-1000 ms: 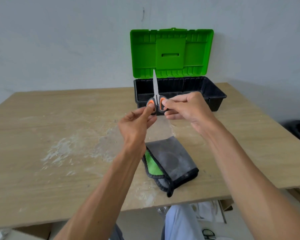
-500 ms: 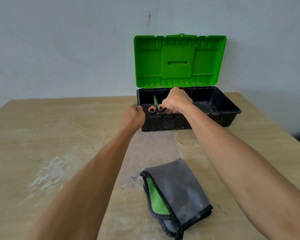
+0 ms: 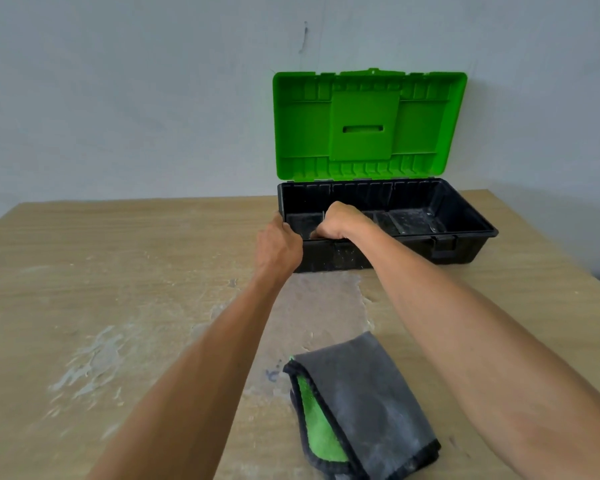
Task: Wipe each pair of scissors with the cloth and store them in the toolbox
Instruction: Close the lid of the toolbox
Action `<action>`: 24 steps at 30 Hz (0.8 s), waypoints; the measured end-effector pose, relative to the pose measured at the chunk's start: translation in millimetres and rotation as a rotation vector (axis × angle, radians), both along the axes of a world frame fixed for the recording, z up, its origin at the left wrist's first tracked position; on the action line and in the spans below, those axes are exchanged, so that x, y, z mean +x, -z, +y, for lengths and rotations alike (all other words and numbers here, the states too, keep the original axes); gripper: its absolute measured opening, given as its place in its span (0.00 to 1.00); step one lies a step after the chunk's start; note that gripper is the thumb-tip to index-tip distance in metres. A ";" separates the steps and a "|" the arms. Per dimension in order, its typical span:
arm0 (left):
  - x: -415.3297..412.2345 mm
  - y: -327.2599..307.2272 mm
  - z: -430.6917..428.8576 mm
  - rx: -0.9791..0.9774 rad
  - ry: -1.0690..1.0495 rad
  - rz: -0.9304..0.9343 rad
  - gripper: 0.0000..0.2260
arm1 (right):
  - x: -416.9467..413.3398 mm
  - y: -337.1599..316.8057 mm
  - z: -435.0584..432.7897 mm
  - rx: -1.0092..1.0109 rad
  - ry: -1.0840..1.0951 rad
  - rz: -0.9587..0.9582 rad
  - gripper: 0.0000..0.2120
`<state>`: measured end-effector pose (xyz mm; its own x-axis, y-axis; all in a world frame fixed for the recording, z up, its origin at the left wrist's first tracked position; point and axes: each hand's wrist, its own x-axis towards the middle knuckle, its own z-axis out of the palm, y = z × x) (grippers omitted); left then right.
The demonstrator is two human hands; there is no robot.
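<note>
Left hand [image 3: 280,249] and right hand [image 3: 342,223] outstretched

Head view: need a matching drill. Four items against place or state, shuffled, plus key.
Items
1. lid
2. cloth
3. left hand
4. right hand

Place or state
A. reaching down inside the black toolbox, fingertips hidden
B. folded on the table, nearest the camera
C. green, raised upright
D. gripping the toolbox's front left corner

Pairs: 1-C, 2-B, 3-D, 4-A
</note>
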<state>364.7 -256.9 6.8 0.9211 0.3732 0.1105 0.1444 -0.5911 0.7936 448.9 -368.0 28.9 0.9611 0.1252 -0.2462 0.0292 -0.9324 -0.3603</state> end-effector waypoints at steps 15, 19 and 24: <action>-2.3 2.5 4.8 0.016 -0.093 -0.073 0.15 | -10.3 -53.2 -155.2 0.141 -0.034 -0.186 0.20; -2.5 10.5 -7.0 -0.031 -0.113 -0.103 0.19 | 26.3 -87.5 -186.8 -0.054 0.012 -0.374 0.24; 0.7 16.5 -9.7 0.002 -0.086 -0.175 0.20 | 74.2 -112.1 -185.7 -0.056 0.034 -0.564 0.29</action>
